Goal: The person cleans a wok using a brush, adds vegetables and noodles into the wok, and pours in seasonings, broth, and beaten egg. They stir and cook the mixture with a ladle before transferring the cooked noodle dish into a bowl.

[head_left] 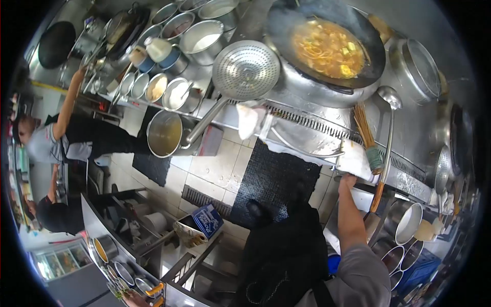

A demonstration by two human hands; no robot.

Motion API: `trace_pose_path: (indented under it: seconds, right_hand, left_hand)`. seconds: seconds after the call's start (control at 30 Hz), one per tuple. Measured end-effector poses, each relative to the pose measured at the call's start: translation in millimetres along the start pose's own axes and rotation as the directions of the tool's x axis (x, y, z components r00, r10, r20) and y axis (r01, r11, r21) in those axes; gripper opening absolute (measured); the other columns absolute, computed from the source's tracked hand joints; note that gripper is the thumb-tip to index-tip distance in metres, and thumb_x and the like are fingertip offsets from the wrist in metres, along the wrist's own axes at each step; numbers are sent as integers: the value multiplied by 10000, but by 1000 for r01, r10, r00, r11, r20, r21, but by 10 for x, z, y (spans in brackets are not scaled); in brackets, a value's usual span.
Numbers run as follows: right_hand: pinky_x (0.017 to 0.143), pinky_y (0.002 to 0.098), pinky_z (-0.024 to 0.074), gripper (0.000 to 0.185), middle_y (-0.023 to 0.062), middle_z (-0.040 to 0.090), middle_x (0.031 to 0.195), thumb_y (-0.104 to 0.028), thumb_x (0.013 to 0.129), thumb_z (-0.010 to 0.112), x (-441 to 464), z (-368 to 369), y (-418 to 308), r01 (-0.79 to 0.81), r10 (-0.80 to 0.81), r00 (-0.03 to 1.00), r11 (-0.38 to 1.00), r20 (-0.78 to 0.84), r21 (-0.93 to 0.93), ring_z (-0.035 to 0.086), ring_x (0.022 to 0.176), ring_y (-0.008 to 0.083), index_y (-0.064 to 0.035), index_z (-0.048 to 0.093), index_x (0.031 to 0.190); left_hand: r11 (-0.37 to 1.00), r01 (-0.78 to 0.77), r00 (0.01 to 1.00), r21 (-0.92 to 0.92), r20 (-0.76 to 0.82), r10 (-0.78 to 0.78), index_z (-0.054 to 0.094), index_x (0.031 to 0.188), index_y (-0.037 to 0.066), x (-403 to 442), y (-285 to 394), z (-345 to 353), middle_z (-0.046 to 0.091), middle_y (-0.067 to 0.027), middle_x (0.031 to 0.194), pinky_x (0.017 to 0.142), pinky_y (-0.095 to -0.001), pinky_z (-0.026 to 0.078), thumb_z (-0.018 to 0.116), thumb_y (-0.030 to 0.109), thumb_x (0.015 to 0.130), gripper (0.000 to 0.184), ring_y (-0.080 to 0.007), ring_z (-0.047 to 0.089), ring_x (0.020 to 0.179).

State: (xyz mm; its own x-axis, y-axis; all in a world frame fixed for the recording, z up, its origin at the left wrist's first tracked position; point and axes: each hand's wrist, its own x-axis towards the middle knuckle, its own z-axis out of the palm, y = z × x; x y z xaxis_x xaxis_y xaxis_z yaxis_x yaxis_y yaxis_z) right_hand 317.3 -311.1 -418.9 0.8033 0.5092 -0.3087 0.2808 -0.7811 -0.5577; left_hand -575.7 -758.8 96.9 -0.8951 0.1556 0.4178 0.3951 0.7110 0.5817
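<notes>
My right hand (pixel 348 180) reaches forward to the front edge of the steel stove, just under a folded white cloth (pixel 354 156). Its fingers are mostly hidden, so I cannot tell what they grip. Close by lie a bamboo wok brush (pixel 364 128) with a green-wrapped end and a long ladle (pixel 387 130) with a wooden handle. Beyond them, noodles (pixel 331 50) in orange-red sauce with yellow pieces steam in a black wok (pixel 282 38). My left hand is out of view.
A large perforated strainer (pixel 246 70) rests over a steel pot (pixel 164 134). Metal containers (pixel 201 42) crowd the upper left. A co-worker (pixel 66 133) reaches toward the stove. At the bottom edge, a hand (pixel 137 299) of unclear owner is over bowls. A blue-and-white tin (pixel 206 221) stands behind me.
</notes>
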Motion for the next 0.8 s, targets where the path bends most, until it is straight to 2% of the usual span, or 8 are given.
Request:
trace_pose_path:
  seconds: [0.07, 0.13, 0.2, 0.3, 0.53, 0.67, 0.73, 0.8]
  right_hand:
    - [1025, 445, 517, 341, 271, 668, 1290, -127, 926, 647, -115, 68, -32, 338, -381, 909, 911, -167, -238, 656, 1160, 406, 42, 675, 1222]
    - [1044, 434, 514, 393, 211, 689, 1290, -147, 939, 665, -3, 314, 88, 348, -326, 916, 935, -234, 61, 660, 1154, 392, 21, 649, 1295]
    - [911, 410, 532, 378, 135, 695, 1202, -225, 963, 660, 261, 703, 665, 169, -132, 983, 926, -129, 339, 665, 1036, 321, -46, 642, 1296]
    - [663, 350, 535, 344, 14, 683, 1034, -359, 1002, 641, 560, 985, 1393, -464, 157, 861, 630, 484, 623, 647, 824, 194, -156, 621, 1278]
    - [492, 363, 530, 550, 57, 524, 797, -639, 1028, 498, -1022, -1158, 544, -482, 186, 763, 802, 619, 353, 626, 619, 234, -133, 527, 1242]
    - [493, 385, 514, 271, 101, 625, 836, -316, 1054, 556, -1124, -1770, 560, -631, 457, 573, 775, 680, 11, 647, 639, 258, -79, 585, 1182]
    - [563, 403, 546, 274, 125, 644, 849, -296, 1028, 578, -1031, -1816, 1113, 244, -88, 706, 962, 703, -125, 670, 670, 262, -29, 617, 1075]
    - [652, 434, 566, 311, 133, 658, 836, -311, 1021, 577, -1177, -2302, 697, 168, -152, 700, 985, 697, 46, 701, 725, 281, -11, 660, 1020]
  left_hand:
    - [981, -47, 998, -187, 21, 52, 636, 1328, -20, 24, 384, 250, 705, -163, 1229, 964, -352, 533, 573, 183, 1058, 343, -239, 662, 1077]
    - [904, -103, 984, -415, 88, 152, 631, 1331, -18, 91, 744, 590, 697, -168, 1241, 974, -358, 529, 559, 184, 1066, 340, -244, 660, 1088]
    - [258, 497, 736, -828, 560, 380, 631, 1312, -8, -50, 1477, 921, 695, -130, 1212, 990, -334, 515, 553, 152, 1073, 299, -201, 648, 1089]
    - [279, 381, 847, -882, 453, 276, 623, 1288, -16, -630, 2917, 1896, 700, -106, 1151, 885, -292, 520, 606, 148, 1053, 288, -166, 639, 998]
    - [297, 720, 416, -628, 732, 539, 597, 1305, 51, -2331, 6122, 3223, 652, -71, 1189, 882, -292, 516, 649, 116, 1023, 295, -158, 628, 1011]
    - [499, 384, 336, -777, 621, 709, 673, 1147, 5, -3322, 7655, 3918, 703, -48, 1010, 761, -271, 514, 726, 139, 973, 226, -112, 644, 888]
    - [505, 133, 293, -853, 520, 802, 700, 1032, -8, -3645, 8211, 4316, 719, -53, 828, 668, -273, 520, 746, 134, 954, 168, -90, 654, 766]
    - [422, -307, 289, -853, 339, 895, 746, 1058, 28, -3829, 8638, 4458, 774, -134, 908, 756, -362, 565, 790, 203, 864, 265, -229, 743, 821]
